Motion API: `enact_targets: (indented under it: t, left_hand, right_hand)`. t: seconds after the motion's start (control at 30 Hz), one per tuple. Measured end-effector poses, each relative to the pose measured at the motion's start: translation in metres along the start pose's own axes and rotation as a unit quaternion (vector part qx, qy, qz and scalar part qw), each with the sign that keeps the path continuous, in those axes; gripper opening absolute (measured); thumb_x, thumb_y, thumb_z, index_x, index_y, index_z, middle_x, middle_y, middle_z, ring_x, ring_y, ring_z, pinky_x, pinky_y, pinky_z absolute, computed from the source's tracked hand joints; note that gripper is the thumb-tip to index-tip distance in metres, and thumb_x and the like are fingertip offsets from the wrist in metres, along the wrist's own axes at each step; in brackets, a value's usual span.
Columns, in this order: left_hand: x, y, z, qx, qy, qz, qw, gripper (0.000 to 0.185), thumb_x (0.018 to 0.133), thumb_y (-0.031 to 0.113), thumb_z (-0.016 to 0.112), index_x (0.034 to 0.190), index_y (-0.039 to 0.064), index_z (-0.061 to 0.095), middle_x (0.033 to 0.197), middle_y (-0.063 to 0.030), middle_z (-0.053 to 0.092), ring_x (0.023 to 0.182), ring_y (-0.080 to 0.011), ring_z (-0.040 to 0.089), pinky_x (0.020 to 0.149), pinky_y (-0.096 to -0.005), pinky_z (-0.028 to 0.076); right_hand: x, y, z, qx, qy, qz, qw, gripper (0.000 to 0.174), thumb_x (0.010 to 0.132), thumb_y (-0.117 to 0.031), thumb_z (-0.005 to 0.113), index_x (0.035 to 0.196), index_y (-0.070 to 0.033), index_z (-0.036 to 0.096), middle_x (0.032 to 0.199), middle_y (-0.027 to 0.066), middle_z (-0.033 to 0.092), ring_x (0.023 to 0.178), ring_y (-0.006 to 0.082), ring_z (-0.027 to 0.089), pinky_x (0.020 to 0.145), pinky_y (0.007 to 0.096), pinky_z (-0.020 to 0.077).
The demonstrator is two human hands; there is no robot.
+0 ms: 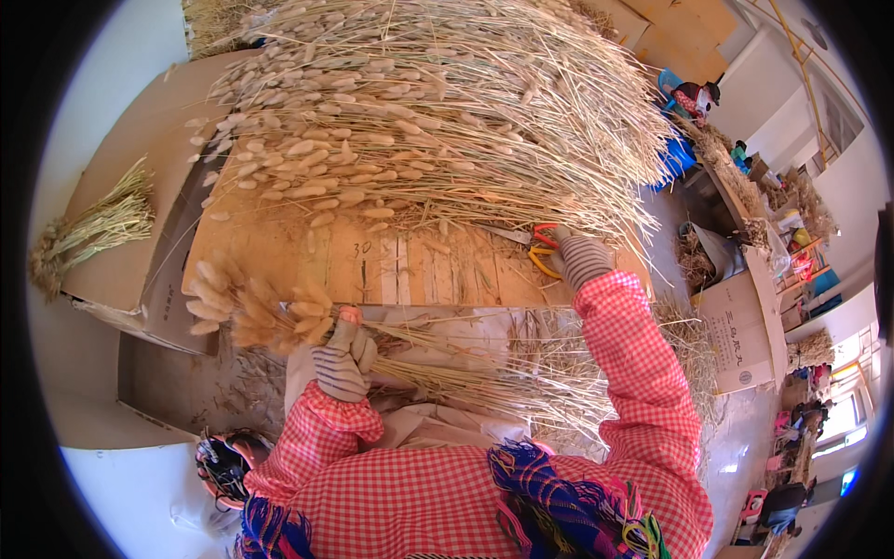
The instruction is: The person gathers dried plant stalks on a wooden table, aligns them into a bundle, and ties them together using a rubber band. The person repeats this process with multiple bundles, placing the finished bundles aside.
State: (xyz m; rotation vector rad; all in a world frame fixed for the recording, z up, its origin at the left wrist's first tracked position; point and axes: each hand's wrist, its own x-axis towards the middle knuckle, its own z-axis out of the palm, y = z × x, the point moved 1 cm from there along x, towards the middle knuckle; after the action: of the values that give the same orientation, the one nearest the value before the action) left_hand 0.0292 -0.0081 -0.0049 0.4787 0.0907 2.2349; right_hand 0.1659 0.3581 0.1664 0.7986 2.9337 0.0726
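My left hand point(343, 360), in a striped knit glove with bare fingertips, is closed around a bunch of dried bunny-tail grass point(255, 307). The fluffy heads point left, and the long stems point(447, 377) trail right over my lap. At the front right of a wooden board point(335, 255), my right hand point(583, 260) wears a similar glove. Its fingers are on the red and yellow handles of scissors point(541, 250), whose blades lie low over the board, pointing left. A large heap of the same dried grass point(419, 126) covers the far part of the board, heads left and stems right.
A cardboard box point(133, 209) stands at left with a tied bunch of stems point(105, 223) on top. Loose straw litters the floor at right, beside another cardboard box point(737, 332) bearing writing. Several people sit farther off along the right, one person point(695, 98) near a blue chair.
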Motion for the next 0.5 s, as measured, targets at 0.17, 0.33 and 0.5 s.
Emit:
enact_targets:
  t: [0.17,0.33,0.5]
  left_hand:
    - [0.006,-0.001,0.042,-0.027,0.064,0.025,0.997,0.040,0.101,0.036,0.028,0.104,0.004,0.052,0.062,-0.0015,0.042,0.050,-0.0166,0.035,0.042,-0.0297,0.031]
    - [0.010,0.004,0.083,0.190,0.274,-0.001,0.943,0.033,0.100,0.036,0.036,0.092,0.007,0.050,0.054,0.0012,0.035,0.043,-0.0137,0.029,0.037,-0.0288,0.025]
    - [0.016,-0.002,0.080,0.102,0.261,0.034,0.959,0.019,0.095,0.025,0.054,0.085,0.009,0.051,0.050,0.0042,0.031,0.039,-0.0092,0.025,0.035,-0.0253,0.020]
  right_hand:
    - [-0.022,-0.055,0.018,0.055,0.093,-0.149,0.983,0.039,0.074,-0.027,0.068,0.106,-0.007,0.061,0.111,0.0163,0.057,0.102,0.0363,0.053,0.085,0.0471,0.0432]
    - [-0.008,-0.069,0.045,0.089,0.029,-0.117,0.989,0.035,0.073,-0.027,0.067,0.102,-0.008,0.063,0.117,0.0124,0.054,0.112,0.0333,0.047,0.094,0.0483,0.0360]
    - [-0.015,-0.060,0.025,0.136,0.061,-0.118,0.982,0.027,0.079,-0.021,0.061,0.104,-0.010,0.063,0.109,0.0094,0.061,0.103,0.0291,0.055,0.090,0.0463,0.0374]
